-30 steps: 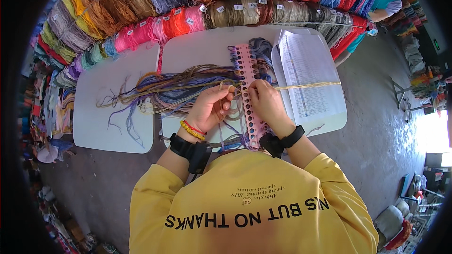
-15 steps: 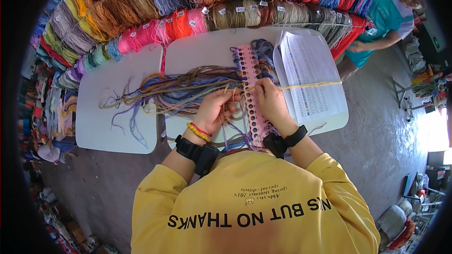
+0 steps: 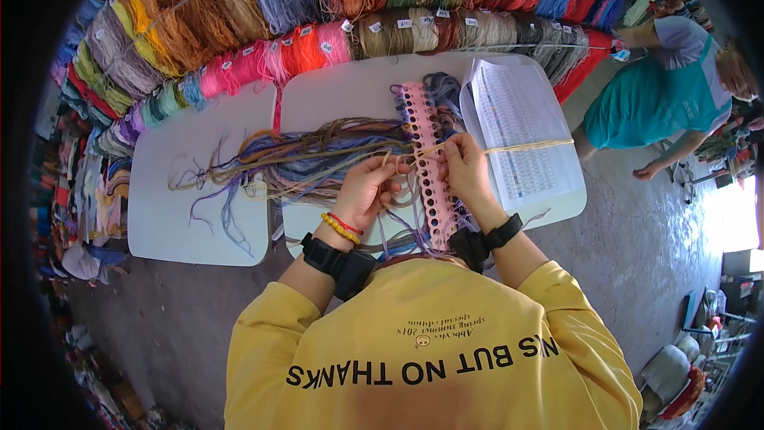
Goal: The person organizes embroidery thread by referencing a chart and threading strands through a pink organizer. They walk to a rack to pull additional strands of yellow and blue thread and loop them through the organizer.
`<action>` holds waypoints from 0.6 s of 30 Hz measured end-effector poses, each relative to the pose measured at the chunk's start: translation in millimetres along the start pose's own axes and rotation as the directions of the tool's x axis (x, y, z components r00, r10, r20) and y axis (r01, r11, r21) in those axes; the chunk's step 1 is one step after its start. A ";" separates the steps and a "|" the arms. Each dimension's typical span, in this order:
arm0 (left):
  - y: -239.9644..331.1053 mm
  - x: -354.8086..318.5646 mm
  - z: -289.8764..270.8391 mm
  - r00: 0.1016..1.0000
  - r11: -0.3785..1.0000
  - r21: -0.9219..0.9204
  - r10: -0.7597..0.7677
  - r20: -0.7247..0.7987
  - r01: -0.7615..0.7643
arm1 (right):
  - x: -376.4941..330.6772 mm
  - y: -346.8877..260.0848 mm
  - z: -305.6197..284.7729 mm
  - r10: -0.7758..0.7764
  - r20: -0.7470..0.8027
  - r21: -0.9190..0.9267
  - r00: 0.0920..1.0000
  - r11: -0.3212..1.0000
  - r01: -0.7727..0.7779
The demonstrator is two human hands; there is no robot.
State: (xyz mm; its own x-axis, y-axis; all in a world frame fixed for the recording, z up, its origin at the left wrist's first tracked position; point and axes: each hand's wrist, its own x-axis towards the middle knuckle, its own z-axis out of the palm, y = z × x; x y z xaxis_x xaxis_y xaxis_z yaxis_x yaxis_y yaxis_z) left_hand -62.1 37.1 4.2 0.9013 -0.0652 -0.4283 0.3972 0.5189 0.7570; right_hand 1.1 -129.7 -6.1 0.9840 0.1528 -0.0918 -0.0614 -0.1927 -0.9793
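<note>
A pink strip card with rows of punched holes (image 3: pixel 437 211) stands lengthwise on the white table. Long strands of thread in blue, purple, brown and olive (image 3: pixel 318 151) hang off its left side. At the card's left edge my left hand (image 3: pixel 366 189) has its fingers curled on a pale yellow thread, which makes a small loop above the fingertips. My right hand (image 3: pixel 469 173) pinches the same thread over the card's right edge. From there a pale yellow thread tail (image 3: pixel 532 145) stretches right across printed sheets (image 3: pixel 521 119).
Racks of coloured yarn hanks (image 3: pixel 398 32) line the table's far side. A second white tabletop (image 3: pixel 191 223) adjoins on the left, with loose thread ends on it. At far right, a person in a teal apron (image 3: pixel 649 111) stands with one arm reaching toward the hanks.
My right hand has shifted slightly right, drawing the thread across the card. My left hand stays nearly in place. The person at far right has stepped closer and stretched an arm to the hanks.
</note>
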 end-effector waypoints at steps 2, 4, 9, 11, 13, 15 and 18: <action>-1.6 1.5 -0.7 1.000 1.000 -0.014 0.006 -0.031 -0.006 | -1.4 -3.5 -2.1 0.056 -0.026 0.081 0.998 0.995 -0.054; -4.4 4.0 -3.7 0.998 1.000 -0.027 0.012 -0.063 -0.014 | 0.0 -0.3 -5.9 0.007 -0.013 0.156 1.000 0.988 -0.005; -4.3 2.6 -10.2 0.998 0.997 -0.059 0.057 0.039 -0.055 | -9.3 -22.7 -12.5 -0.051 0.077 0.334 0.996 0.942 0.023; 0.0 0.9 -4.4 0.994 0.998 -0.029 0.060 0.094 -0.057 | -15.5 -35.1 -14.2 -0.090 0.233 0.393 0.968 0.919 -0.009; 3.0 -3.2 4.0 0.987 0.998 0.002 0.063 0.147 -0.064 | -21.6 -43.3 -14.7 -0.124 0.303 0.426 0.945 0.905 -0.018; 3.7 -4.6 9.9 0.973 0.999 0.022 0.032 0.230 -0.038 | -26.3 -50.8 -15.0 -0.157 0.368 0.456 0.917 0.890 -0.030; 4.1 -6.9 9.4 0.960 0.999 0.052 -0.012 0.280 -0.002 | -29.1 -55.7 -15.9 -0.164 0.408 0.494 0.898 0.867 -0.066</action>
State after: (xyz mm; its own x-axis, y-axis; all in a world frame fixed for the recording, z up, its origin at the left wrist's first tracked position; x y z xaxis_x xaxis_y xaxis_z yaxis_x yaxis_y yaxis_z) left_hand -65.0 31.7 15.0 0.9087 -0.3077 -0.2823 0.4036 0.4740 0.7826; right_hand -21.5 -138.9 54.0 0.8257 0.5641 0.0050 -0.2005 0.3017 -0.9321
